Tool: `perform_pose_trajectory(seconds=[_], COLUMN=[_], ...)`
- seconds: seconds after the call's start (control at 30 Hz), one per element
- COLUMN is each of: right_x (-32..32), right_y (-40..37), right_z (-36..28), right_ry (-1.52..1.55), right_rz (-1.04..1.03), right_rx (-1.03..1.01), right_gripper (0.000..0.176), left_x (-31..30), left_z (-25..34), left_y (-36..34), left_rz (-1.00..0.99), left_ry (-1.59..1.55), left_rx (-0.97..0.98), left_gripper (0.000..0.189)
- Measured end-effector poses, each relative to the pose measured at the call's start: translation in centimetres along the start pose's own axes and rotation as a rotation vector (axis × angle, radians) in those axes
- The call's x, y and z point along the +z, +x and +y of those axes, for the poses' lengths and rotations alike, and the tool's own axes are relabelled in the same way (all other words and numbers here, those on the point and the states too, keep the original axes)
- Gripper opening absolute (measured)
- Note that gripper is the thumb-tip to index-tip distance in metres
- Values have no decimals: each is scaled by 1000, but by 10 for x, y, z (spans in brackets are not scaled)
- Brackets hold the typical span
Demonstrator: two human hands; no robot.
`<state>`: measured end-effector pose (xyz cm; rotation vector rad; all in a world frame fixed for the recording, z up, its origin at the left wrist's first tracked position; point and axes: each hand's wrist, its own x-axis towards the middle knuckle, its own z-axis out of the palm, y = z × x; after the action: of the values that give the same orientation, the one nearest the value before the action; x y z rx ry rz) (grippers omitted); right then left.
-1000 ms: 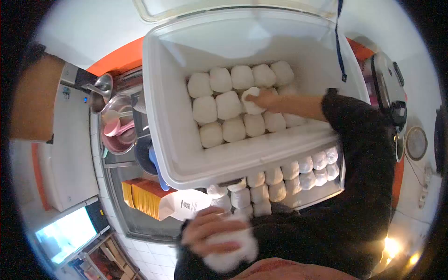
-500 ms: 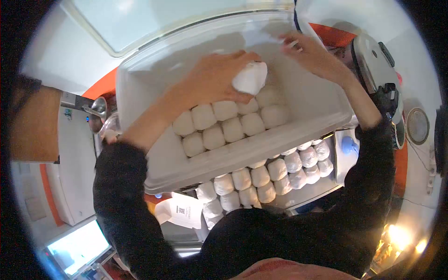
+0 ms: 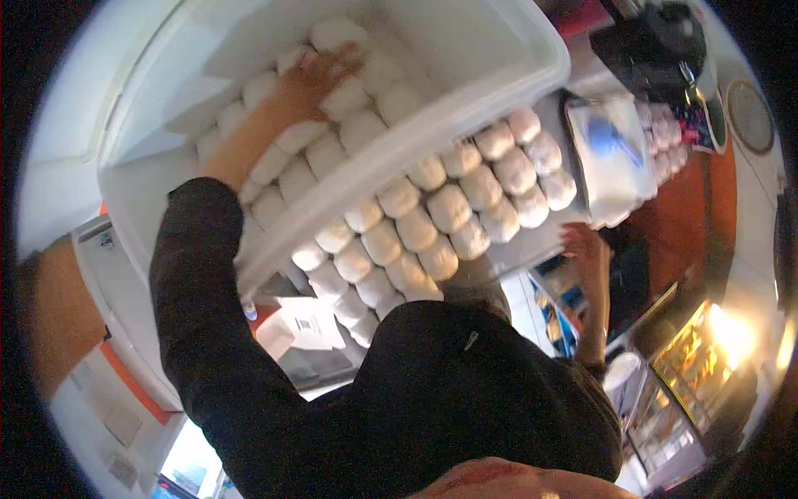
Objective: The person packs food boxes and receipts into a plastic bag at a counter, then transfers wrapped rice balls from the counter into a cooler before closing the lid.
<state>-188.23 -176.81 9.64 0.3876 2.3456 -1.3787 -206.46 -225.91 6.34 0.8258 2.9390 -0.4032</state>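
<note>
My left hand (image 3: 316,87) is inside a white plastic tub (image 3: 490,71), its fingers spread over rows of rounded white balls (image 3: 363,131) that look like dough. The palm side is hidden, but no ball is visibly lifted. Down at the right, by the edge of a metal tray (image 3: 532,241), is my right hand (image 3: 584,245). It is smeared by motion, so I cannot make out its fingers or anything in them. Several rows of similar pale balls (image 3: 449,208) sit on that tray, in front of the tub.
A white container with a blue object (image 3: 611,141) stands right of the tray. Farther right are more wrapped balls (image 3: 665,137) and a dark appliance (image 3: 652,54). A printed white paper box (image 3: 309,324) lies lower left. A bright lamp (image 3: 727,333) glows at lower right.
The white ball my left hand held up is out of its grip, and the hand is down among the balls. My right hand has dropped from the tub to the tray's edge. The view has swung right.
</note>
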Motion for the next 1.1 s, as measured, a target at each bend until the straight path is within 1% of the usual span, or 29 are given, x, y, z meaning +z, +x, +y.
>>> perform_pose_trajectory(seconds=[0.03,0.07,0.1,0.13,0.17,0.2,0.27,0.3,0.33,0.37,0.4,0.43,0.47,0.5,0.53,0.57,0.6,0.67,0.7,0.73,0.77,0.83,0.87,0.9,0.93,1.07,1.1], right_x=[12,29,53,77,101,124,148,158,159,159,160,160,162,160,155,151,145,144,154,165,185,230,246,247,245,223,218], right_y=[-1,-2,-3,-7,-3,9,25,33,38,40,37,35,33,33,22,11,-9,-21,-21,-15,2,-16,-26,-34,-39,-63,-63], right_z=[53,99,106,102,103,146,135,127,123,117,115,113,112,113,119,127,132,176,217,212,200,201,191,180,171,130,125], right_ry=[39,-452,-517,-393,-270,-211,-24,70,150,226,253,280,258,228,357,482,433,319,256,122,-18,-462,-600,-631,-633,-633,-639], right_rz=[-87,-123,-213,-173,-133,-56,82,149,149,147,155,163,183,197,111,27,-109,-425,-607,-866,-1119,-1065,-1017,-971,-924,-764,-739], right_rx=[28,-372,-158,-64,-237,-217,25,142,75,10,35,60,167,272,292,323,283,273,312,182,44,-181,-257,-288,-311,-366,-365], right_gripper=[23,25,34,48,61,72,72,72,71,71,68,66,62,59,52,45,42,48,58,65,74,87,88,90,91,95,96], left_x=[-11,-24,-46,-72,-123,-177,-234,-237,-230,-218,-206,-175,-143,-113,-76,-13,3,17,6,-5,5,48,56,64,57,50,56], left_z=[-5,-9,-13,-20,-4,22,57,76,99,124,148,174,200,221,246,285,301,325,326,326,340,383,387,391,389,386,386], left_y=[-4,-11,-19,-28,-45,-67,-107,-136,-163,-175,-187,-196,-206,-213,-239,-288,-311,-340,-341,-343,-351,-370,-370,-370,-362,-350,-349], left_rz=[74,146,183,228,302,383,395,357,317,365,409,293,181,-170,-393,-461,-751,-812,-864,-912,-756,-432,-347,-262,-218,-212,-295], left_ry=[5,-41,-206,-364,-335,-299,-521,-628,-734,-860,-984,-1080,-1166,-1203,-1112,-860,-797,-863,-956,-1035,-1058,-1088,-1144,-1198,-1247,-1186,-1164], left_rx=[-2,0,1,-6,24,50,17,-3,-24,26,83,-12,-117,-347,-526,-606,-763,-986,-1101,-1224,-1268,-1347,-1369,-1386,-1464,-1562,-1580], left_gripper=[83,83,79,76,69,63,43,39,35,29,23,16,12,21,33,49,74,90,100,109,110,112,113,114,115,112,110])
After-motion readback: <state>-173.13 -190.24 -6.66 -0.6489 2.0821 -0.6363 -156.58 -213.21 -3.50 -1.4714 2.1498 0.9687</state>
